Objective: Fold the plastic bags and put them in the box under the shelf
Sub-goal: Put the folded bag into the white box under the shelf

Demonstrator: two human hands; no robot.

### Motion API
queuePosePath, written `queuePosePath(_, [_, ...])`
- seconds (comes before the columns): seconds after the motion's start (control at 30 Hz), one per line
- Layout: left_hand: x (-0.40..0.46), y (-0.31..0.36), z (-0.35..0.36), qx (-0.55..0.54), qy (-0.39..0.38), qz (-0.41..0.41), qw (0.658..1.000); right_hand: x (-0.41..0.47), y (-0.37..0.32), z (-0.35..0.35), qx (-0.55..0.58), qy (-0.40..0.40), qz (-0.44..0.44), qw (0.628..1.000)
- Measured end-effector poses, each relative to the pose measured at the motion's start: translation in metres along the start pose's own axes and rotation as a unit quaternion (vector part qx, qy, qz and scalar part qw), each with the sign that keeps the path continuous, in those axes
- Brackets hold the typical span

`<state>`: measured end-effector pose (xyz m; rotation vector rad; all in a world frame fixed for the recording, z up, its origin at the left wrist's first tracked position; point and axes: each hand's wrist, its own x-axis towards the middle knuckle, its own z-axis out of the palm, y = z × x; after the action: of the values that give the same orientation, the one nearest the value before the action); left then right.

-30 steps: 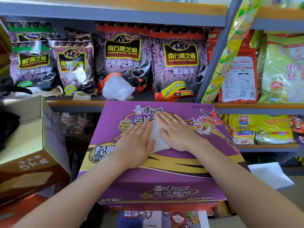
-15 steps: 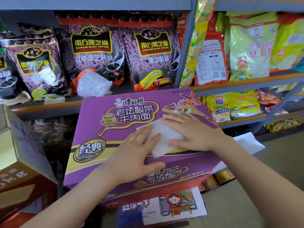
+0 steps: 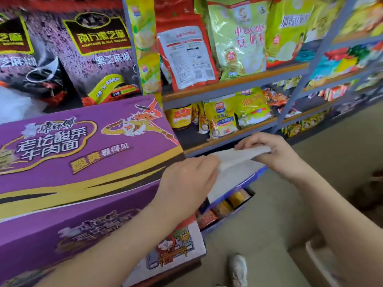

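- Far left: a crumpled clear bag (image 3: 12,104) is seen on the shelf in front of dark sesame packs (image 3: 99,50).
- Left, near: a purple carton (image 3: 83,154) is seen, top face tilted toward the camera; a white illustrated box (image 3: 176,251) lies beneath its near right corner.
- Left hand (image 3: 186,179): positioned just past the carton's right edge, fingers curled round the left end of the folded bag (image 3: 238,156).
- Folded bag: white, flat, held in the air between both hands, off the carton, above the blue box (image 3: 232,206).
- Blue box: on the floor under the lowest shelf, its flap open, orange and red packets visible inside.
- Right hand (image 3: 273,154): the bag's right end is pinched between thumb and fingers.
- Far, centre to right: shelves (image 3: 234,83) stocked with red, green and yellow packs.
- Near, right of centre: a white shoe (image 3: 238,268) is seen on the floor.
- Near right: a cardboard flap (image 3: 323,264), blurred.
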<state>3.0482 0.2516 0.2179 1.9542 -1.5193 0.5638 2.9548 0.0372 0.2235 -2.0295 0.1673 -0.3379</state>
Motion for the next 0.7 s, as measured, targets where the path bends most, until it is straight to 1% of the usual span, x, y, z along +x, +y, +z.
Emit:
queuePosePath(0.03, [0.013,0.010,0.015,-0.017,-0.006,-0.024,1.000,0.001,0.011,-0.018,0.038,0.033,0.024,0.998])
queuePosePath(0.1, [0.038,0.027,0.049,-0.045,-0.034,-0.074,0.996,0.007,0.036,-0.054,0.072,0.101,0.067,0.990])
queuePosePath(0.13, [0.050,0.035,0.069,-0.057,-0.055,-0.105,0.991,0.011,0.049,-0.071,0.084,0.120,0.086,0.986])
queuePosePath(0.2, [0.071,0.042,0.113,-0.064,-0.107,-0.179,0.976,0.021,0.078,-0.101,0.098,0.120,0.110,0.982])
queuePosePath(0.27, [0.085,0.032,0.164,-0.093,-0.171,-0.271,0.943,0.035,0.109,-0.128,0.108,0.117,0.121,0.980])
queuePosePath(0.33, [0.088,0.011,0.211,-0.137,-0.209,-0.368,0.896,0.052,0.144,-0.145,0.126,0.118,0.147,0.974])
queuePosePath(0.4, [0.080,-0.009,0.251,-0.126,-0.243,-0.419,0.866,0.070,0.188,-0.151,0.123,0.103,0.207,0.965])
queuePosePath(0.47, [0.065,-0.030,0.287,-0.088,-0.280,-0.440,0.849,0.091,0.243,-0.145,0.087,0.071,0.268,0.957])
queuePosePath(0.53, [0.048,-0.051,0.321,-0.052,-0.308,-0.446,0.839,0.109,0.299,-0.130,0.027,0.020,0.317,0.948])
queuePosePath(0.6, [0.030,-0.072,0.354,-0.010,-0.328,-0.425,0.844,0.124,0.349,-0.110,-0.031,-0.032,0.354,0.934])
queuePosePath(0.63, [0.022,-0.081,0.367,0.022,-0.340,-0.408,0.847,0.130,0.374,-0.098,-0.034,-0.054,0.378,0.923])
queuePosePath(0.7, [0.010,-0.095,0.390,0.071,-0.337,-0.381,0.858,0.138,0.426,-0.073,-0.016,-0.079,0.432,0.898])
